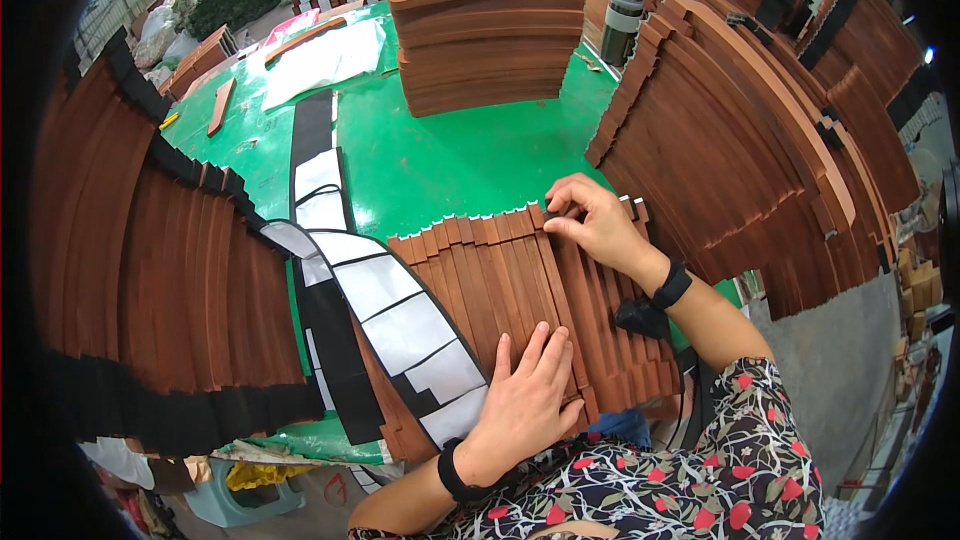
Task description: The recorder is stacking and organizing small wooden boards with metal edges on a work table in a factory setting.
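Observation:
Several reddish-brown wooden slats (480, 275) lie side by side in front of me, their far ends stepped and edged with white. My left hand (527, 385) rests on the slats with its fingers stretched out. At the far end of one slat, my right hand (600, 225) pinches a small black piece (551, 212) between thumb and fingers; part of it is hidden. A long black strip with white backing squares (390, 300) curves across the left side of the slats. Below my right wrist, a crumpled black piece (642, 318) sits on the slats.
Large stacks of brown slats with black ends stand at the left (180, 290) and right (720, 150). Another slat stack (490, 45) is at the back of the green tabletop (370, 175). A bottle (624, 15) stands beside it. White sheets (325, 62) lie further left.

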### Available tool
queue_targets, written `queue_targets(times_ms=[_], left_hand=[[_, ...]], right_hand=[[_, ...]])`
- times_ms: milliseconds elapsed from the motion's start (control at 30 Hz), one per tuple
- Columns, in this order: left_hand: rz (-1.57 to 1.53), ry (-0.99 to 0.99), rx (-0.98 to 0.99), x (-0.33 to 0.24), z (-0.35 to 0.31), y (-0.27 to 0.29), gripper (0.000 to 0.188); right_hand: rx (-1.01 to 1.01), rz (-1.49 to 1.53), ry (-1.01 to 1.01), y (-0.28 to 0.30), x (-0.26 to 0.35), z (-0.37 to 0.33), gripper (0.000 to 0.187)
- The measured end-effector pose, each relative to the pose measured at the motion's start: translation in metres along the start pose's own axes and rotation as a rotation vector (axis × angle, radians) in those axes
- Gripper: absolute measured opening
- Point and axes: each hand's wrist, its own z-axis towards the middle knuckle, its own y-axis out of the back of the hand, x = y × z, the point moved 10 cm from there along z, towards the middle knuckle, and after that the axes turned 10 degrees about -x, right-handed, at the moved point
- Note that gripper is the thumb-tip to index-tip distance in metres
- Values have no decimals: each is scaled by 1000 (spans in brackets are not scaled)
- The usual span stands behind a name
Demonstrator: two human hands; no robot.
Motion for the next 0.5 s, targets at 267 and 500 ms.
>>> queue_targets(times_ms=[267, 500], left_hand=[[-46, 6, 6, 4, 2, 0, 66], [-68, 19, 4, 5, 2, -2, 67]], right_hand=[[44, -73, 51, -9, 4, 2, 19], [35, -54, 82, -7, 2, 4, 20]])
